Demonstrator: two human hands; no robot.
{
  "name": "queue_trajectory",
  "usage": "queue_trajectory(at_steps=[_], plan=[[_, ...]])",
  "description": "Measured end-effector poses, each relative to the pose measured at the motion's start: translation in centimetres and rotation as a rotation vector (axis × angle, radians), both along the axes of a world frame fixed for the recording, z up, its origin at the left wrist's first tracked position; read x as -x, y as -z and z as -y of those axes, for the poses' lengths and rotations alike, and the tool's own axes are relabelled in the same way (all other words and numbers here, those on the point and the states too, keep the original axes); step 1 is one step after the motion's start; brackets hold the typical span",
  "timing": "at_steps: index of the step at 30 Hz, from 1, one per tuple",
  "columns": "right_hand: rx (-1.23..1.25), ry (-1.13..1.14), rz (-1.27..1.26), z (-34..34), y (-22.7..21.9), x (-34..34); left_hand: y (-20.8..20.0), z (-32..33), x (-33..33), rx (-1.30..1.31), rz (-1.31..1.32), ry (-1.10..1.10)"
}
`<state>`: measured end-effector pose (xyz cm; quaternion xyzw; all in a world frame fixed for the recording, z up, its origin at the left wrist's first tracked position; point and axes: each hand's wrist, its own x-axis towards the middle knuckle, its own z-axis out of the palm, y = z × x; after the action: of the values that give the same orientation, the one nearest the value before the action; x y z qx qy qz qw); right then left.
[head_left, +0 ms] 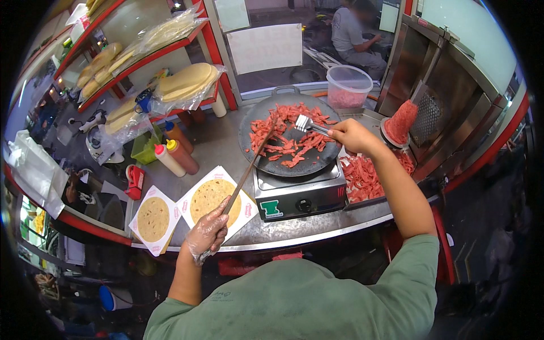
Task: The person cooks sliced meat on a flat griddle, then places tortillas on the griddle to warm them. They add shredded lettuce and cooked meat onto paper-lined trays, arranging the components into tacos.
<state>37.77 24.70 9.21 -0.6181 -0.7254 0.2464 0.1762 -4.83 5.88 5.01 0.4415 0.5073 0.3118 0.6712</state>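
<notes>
- From my seat I take the flat pan (326, 161) as the hub; the counter (218, 141) has bare metal at 9 o'clock, while its curved front edge runs past 6 o'clock, just below the gas stove (300, 192).
- Room is tighter at 3 o'clock, where a rotisserie meat cone (403, 122) stands, and at 4, where a tray of raw-looking meat (362, 178) sits near the stove.
- Two round flatbreads (212, 201) on white paper lie toward 8 o'clock; squeeze bottles (182, 157) stand near 9, shelves of bagged flatbreads (184, 82) at 10, a clear plastic tub (349, 85) between 1 and 2.
- My left hand (209, 232), in a clear plastic glove, has its fingers clamped on a long thin knife (249, 170), which slants over the pan's 8 o'clock rim into the meat.
- My bare right hand (354, 136) closes its fingers around metal tongs (311, 126); I cannot tell whether their tips touch meat.
- The meat strips (292, 161) lie in the pan, reddish, thin and loosely heaped, thickest toward 12, with dark pan surface showing between.
</notes>
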Motion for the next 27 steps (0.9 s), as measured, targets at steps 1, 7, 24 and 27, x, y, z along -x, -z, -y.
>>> queue_trajectory(at_steps=[1, 7, 24, 27], plan=[[0.139, 0.043, -0.006, 0.5, -1.3, 0.0, 0.5, 0.1, 0.5, 0.034, 0.063, -0.018], [-0.104, 0.167, -0.092, 2.7, 0.7, -1.7, -0.2, -0.1, 0.0, -0.009, -0.027, 0.111], [-0.166, 0.482, -0.973, 22.4, 13.0, -4.3, -6.2, -2.4, -3.0, -0.33, -1.035, 0.426], [-0.172, 0.481, -0.983, 22.5, 12.8, -6.2, -6.3, -0.8, -5.2, -0.319, -1.205, 0.425]])
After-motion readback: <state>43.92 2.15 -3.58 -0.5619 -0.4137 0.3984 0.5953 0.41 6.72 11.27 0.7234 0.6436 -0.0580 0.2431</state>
